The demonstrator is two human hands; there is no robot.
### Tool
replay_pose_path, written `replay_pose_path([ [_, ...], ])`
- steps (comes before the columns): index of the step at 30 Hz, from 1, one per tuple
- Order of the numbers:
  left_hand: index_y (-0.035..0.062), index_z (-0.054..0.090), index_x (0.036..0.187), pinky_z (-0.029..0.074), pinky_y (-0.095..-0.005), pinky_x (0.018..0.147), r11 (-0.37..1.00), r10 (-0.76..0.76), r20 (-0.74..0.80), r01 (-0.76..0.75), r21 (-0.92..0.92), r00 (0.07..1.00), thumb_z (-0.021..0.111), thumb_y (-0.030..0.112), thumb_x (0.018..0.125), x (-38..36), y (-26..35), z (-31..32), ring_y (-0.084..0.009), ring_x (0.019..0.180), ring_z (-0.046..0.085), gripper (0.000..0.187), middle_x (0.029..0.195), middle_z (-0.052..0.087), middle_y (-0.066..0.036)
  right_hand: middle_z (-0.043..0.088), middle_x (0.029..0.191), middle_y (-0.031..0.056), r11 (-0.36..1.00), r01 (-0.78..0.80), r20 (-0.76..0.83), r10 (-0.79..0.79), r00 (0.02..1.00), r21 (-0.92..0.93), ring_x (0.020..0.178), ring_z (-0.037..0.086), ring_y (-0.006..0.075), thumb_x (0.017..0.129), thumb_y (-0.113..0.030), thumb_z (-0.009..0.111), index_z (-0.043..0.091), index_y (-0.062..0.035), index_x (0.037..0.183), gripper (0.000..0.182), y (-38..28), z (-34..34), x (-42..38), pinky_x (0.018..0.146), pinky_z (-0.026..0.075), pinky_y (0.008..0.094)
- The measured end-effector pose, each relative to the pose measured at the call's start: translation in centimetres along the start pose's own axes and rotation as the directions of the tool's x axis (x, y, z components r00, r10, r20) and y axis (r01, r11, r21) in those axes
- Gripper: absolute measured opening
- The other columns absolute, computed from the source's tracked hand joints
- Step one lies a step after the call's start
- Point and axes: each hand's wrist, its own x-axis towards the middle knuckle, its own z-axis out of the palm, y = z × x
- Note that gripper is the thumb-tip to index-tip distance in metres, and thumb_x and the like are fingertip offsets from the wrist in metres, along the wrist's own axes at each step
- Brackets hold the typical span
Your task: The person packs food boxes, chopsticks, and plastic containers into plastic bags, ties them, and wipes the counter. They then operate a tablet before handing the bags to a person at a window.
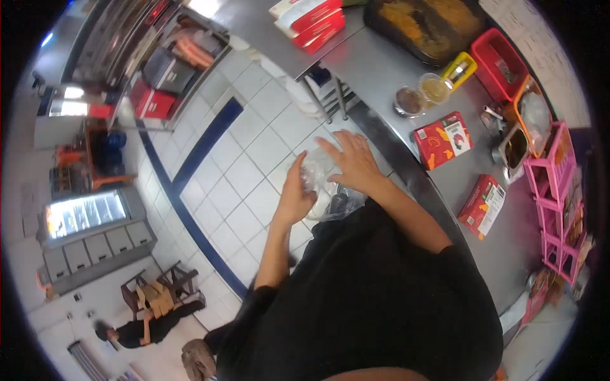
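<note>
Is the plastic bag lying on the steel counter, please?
No, the plastic bag is between the left hand and right hand, off the counter.

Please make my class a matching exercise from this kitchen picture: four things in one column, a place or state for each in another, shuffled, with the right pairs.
Things
1. Clear crinkled plastic bag
2. Pink plastic rack
3. Large dark rectangular tray
4. Dark blue tile stripe

Places and states
A. Holds orange-brown food
B. Runs across the white square floor tiles
C. Between the person's left hand and right hand
D. Built in tiers, near the picture's right edge

Right pairs: 1-C, 2-D, 3-A, 4-B
</note>
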Motion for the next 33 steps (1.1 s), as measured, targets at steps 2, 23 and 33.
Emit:
replay_pose_path([
  [2, 0.0092, 0.033, 0.147, 0.050, -0.0397, 0.084, 0.997, 0.072, -0.007, -0.071, 0.029, 0.997, 0.059, -0.015, 0.067, -0.9, 1.1, 0.0, -0.0336, 0.106, 0.058, 0.088, 0.120, 0.051, -0.023, 0.067, 0.081, 0.0128, 0.995, -0.090, 0.217, 0.077, 0.973, 0.052, 0.079, 0.067, 0.0300, 0.078, -0.029, 0.074, 0.044, -0.0198, 0.141, 0.070, -1.9, 0.6, 1.2, 0.075, 0.050, 0.0454],
  [23, 0.0121, 0.053, 0.136, 0.044, -0.0475, 0.097, 0.767, 0.169, -0.525, 0.223, 0.601, 0.834, 0.067, 0.007, 0.074, -2.0, 3.0, 1.6, -0.0373, 0.105, 0.061, 0.064, 0.111, 0.065, -0.022, 0.059, 0.063, -0.0013, 0.932, 0.360, 0.139, -0.362, 0.922, 0.043, 0.055, 0.062, 0.0152, 0.077, -0.017, 0.060, 0.054, -0.0180, 0.134, 0.058, -2.9, -6.7, 3.7, 0.055, 0.048, 0.0348],
  [33, 0.0106, 0.070, 0.111, 0.053, -0.0415, 0.070, 0.952, -0.119, -0.297, 0.194, 0.238, 0.948, 0.058, 0.015, 0.093, -6.0, -6.3, 0.1, -0.0356, 0.079, 0.068, 0.022, 0.084, 0.069, -0.020, 0.057, 0.130, 0.0190, 0.440, -0.854, -0.301, 0.804, 0.513, -0.278, 0.124, 0.050, 0.0351, 0.086, -0.051, 0.063, 0.066, -0.0223, 0.121, 0.045, 13.7, -5.3, -7.9, 0.101, 0.036, 0.0592],
])
